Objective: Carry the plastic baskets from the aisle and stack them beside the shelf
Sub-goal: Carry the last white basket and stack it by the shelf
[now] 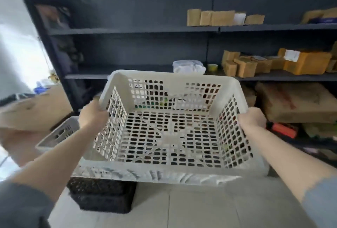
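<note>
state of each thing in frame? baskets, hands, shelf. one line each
white basket: empty, upright, held in the air
left hand: shut grip on the basket's left rim
right hand: shut grip on its right rim
black basket: on the floor, under the white one
grey basket: low at left, contents hidden
shelf: boxes at right, left bays bare
</note>
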The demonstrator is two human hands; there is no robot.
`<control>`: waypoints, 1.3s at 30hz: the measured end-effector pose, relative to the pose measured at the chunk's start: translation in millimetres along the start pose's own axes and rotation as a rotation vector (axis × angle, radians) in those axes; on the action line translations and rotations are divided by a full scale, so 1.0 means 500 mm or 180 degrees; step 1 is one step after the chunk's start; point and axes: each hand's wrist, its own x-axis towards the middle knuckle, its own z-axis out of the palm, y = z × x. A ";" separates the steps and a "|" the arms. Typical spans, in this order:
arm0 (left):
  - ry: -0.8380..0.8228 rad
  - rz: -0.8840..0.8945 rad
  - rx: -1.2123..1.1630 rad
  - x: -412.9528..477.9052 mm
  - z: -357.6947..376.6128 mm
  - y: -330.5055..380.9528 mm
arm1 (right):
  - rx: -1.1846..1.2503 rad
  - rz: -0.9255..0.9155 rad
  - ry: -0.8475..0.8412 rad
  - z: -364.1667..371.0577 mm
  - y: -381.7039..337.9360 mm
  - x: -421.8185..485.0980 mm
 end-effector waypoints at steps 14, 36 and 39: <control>0.0291 -0.0748 -0.0031 0.079 -0.278 -0.597 | -0.0013 -0.0625 -0.0796 0.351 -0.293 -0.427; 0.0013 -0.0971 0.0349 0.682 -0.126 -0.855 | -0.0748 -0.0968 -0.1583 0.910 -0.701 -0.337; -0.0122 -0.0949 0.0357 0.771 -0.083 -0.851 | -0.0840 -0.0893 -0.1555 0.964 -0.731 -0.311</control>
